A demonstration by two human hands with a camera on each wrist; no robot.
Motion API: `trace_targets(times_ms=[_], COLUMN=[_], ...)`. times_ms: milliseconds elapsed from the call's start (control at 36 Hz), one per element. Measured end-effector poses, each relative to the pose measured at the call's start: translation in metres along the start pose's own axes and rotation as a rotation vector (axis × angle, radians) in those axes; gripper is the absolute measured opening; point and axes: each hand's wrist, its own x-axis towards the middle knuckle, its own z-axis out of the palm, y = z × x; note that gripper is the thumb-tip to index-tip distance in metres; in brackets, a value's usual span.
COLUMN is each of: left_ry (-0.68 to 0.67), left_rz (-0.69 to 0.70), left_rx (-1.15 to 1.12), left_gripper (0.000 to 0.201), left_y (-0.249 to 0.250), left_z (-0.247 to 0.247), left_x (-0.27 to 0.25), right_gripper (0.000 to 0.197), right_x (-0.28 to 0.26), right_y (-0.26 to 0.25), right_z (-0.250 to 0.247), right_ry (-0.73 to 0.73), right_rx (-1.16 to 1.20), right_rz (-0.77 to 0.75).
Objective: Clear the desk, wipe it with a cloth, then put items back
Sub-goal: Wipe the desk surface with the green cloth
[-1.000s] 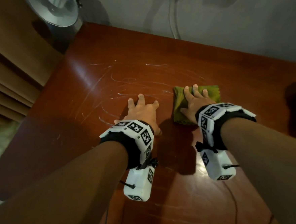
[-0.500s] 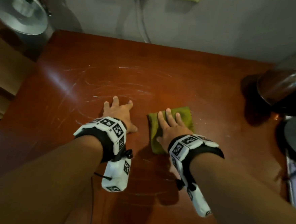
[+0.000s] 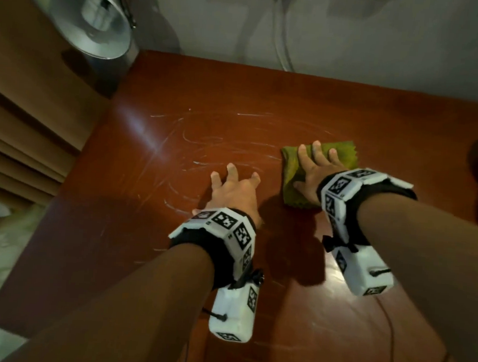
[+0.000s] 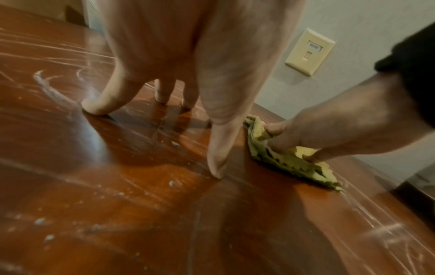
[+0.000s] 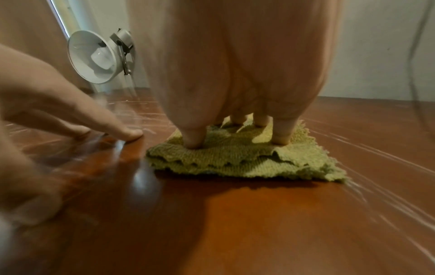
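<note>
Our right hand (image 3: 315, 172) presses the cloth (image 3: 344, 157) with straight fingers mid tabletop (image 3: 294, 100); left hand (image 3: 234, 191) splayed beside it; lamp (image 3: 90, 20) perhaps overhangs the far-left corner.

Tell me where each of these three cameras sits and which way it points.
Head: worn on the head, looking down at the desk; both forearms, left hand and right hand show.
Left wrist: on the left wrist, looking along its spread fingers toward the wall plate.
Right wrist: on the right wrist, looking along its fingers pressing the green cloth, lamp beyond.
Shared: both wrist views show the cloth and the other hand.
</note>
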Motion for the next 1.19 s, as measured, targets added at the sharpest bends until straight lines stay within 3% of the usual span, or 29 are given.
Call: trace_targets(times_ms=[278,417,556,750,944,1194], left_ry=[0.01,0.03,0.037,0.157,0.04,-0.006], left_rz=[-0.015,-0.021,-0.068,-0.065,-0.132,-0.072], left_rx=[0.005,0.013,0.121,0.165,0.136,0.037], left_gripper=[0.102,0.094,0.084,0.106,0.116,0.117], left_y=[0.003,0.006,0.01,-0.015,-0.057,-0.074], left_z=[-0.002,-0.003,-0.024,-0.067,-0.076,-0.078], left_x=[-0.003,-0.009,-0.01,0.021,0.045,0.055], right_gripper=[0.071,0.085,0.079,0.079,0.072,0.068], right_x=[0.001,-0.033,-0.044,-0.028,0.014,0.058], right_y=[-0.015,-0.035,-0.037,-0.043,-0.067,-0.088], right_z=[0.004,0.021,0.029,0.016,-0.012,-0.043], right_ry=[0.077,-0.042,-0.106,-0.114,-0.07,0.037], right_rx=[0.061,0.05,0.044,0.073,0.096,0.088], right_rz=[-0.009,-0.112,-0.161,-0.148,-0.107,-0.068])
